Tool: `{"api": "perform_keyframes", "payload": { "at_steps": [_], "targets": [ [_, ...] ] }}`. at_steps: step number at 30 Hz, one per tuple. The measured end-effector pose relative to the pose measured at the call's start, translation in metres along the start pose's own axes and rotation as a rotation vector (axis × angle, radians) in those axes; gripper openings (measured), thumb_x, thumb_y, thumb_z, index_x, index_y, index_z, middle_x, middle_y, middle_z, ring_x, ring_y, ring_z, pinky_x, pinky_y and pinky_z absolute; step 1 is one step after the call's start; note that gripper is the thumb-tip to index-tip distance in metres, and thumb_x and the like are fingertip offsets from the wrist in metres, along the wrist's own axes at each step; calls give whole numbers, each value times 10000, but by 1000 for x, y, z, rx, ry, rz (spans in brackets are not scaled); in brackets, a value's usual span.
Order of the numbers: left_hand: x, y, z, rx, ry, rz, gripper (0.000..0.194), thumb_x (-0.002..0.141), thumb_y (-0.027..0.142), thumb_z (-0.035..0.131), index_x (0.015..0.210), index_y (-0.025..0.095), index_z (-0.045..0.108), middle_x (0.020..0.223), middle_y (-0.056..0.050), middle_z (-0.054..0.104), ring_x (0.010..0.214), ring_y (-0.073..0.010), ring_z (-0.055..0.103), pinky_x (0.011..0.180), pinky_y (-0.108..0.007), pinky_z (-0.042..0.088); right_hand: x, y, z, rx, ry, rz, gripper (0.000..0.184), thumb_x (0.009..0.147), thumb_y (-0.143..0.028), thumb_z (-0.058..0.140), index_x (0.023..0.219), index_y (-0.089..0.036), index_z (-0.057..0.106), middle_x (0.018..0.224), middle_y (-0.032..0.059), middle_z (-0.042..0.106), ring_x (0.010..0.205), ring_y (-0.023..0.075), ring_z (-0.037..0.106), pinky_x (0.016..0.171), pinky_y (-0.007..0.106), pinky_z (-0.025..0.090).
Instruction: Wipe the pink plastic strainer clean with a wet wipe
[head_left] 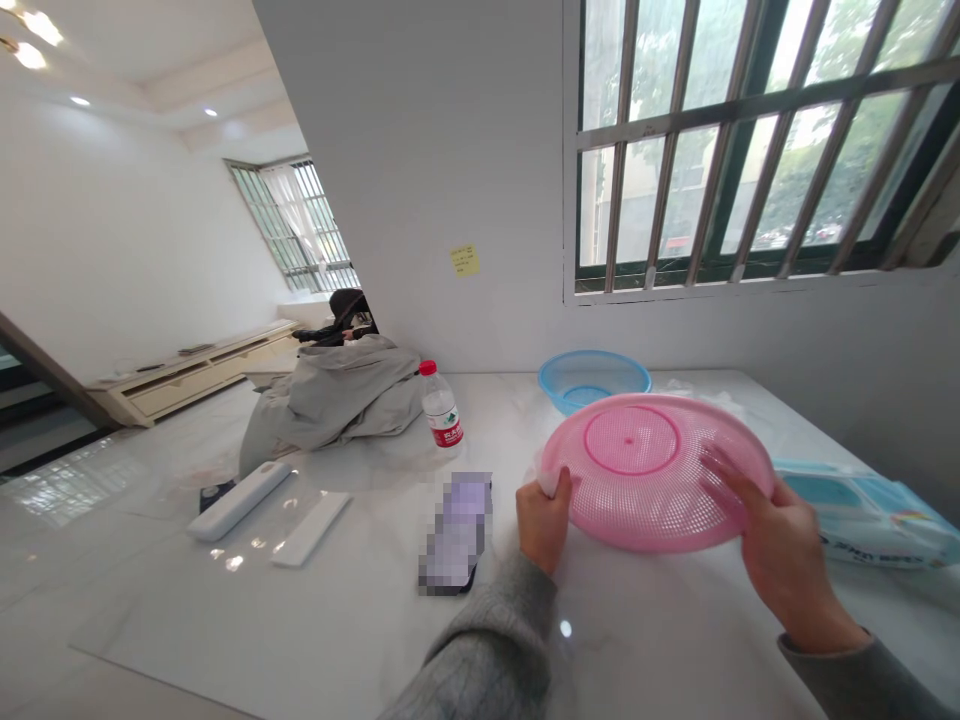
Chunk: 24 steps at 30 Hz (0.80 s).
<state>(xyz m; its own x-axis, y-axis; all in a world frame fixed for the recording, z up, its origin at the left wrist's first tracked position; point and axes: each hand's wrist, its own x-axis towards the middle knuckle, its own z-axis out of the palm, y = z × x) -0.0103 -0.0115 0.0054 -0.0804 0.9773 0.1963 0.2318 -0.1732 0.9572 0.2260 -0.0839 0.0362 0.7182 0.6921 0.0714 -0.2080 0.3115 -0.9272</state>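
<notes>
A pink plastic mesh basket [628,480] is held up over the white table, tilted so that its round base ring faces me. My left hand [544,520] is closed on the basket's left rim, thumb up. A whitish, thin piece of material [551,480] shows beside that thumb; what it is I cannot make out. At the right rim, my right hand [787,550] grips the basket with its fingers spread along the mesh. Behind the pink basket stands a blue mesh basket [595,378], partly covered by it.
A wipes pack [885,520] lies at the right, behind my right hand. Left of the basket are a phone [456,535], a red-capped bottle [442,408], two white objects [240,502] and grey cloth [337,395]. A barred window [750,150] is above; a person [349,315] sits far back.
</notes>
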Motion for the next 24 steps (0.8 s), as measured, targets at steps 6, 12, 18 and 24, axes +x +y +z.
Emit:
{"api": "perform_keyframes", "payload": {
  "at_steps": [6, 12, 18, 24],
  "targets": [
    [1, 0, 1, -36, -55, -7, 527, 921, 550, 630, 796, 93, 858, 599, -60, 688, 596, -183, 594, 596, -300, 408, -9, -2, 10, 123, 31, 57, 416, 716, -407, 937, 1075, -218, 848, 1267, 105, 801, 1326, 344, 681, 1150, 497, 547],
    [2, -4, 2, -68, -69, -53, 480, 957, 487, 591, 936, 101, 875, 569, -65, 684, 638, -205, 654, 610, -296, 464, -11, 13, 12, 197, -32, 177, 401, 751, -358, 875, 1133, -247, 828, 1392, 85, 754, 1387, 318, 641, 1144, 460, 552],
    [1, -4, 3, -50, -73, -77, 458, 956, 459, 588, 861, 111, 871, 464, -33, 584, 564, -192, 619, 573, -287, 441, -6, 5, 9, 136, -35, 171, 362, 702, -332, 884, 1044, -224, 836, 1299, 99, 792, 1354, 337, 663, 1162, 483, 533],
    [2, -10, 6, -28, -74, -97, 500, 934, 463, 613, 558, 152, 721, 415, 0, 484, 441, -156, 519, 499, -283, 374, -9, -4, 10, 104, -6, 120, 389, 720, -352, 884, 1083, -222, 830, 1311, 111, 782, 1373, 365, 640, 1220, 582, 448]
  ]
}}
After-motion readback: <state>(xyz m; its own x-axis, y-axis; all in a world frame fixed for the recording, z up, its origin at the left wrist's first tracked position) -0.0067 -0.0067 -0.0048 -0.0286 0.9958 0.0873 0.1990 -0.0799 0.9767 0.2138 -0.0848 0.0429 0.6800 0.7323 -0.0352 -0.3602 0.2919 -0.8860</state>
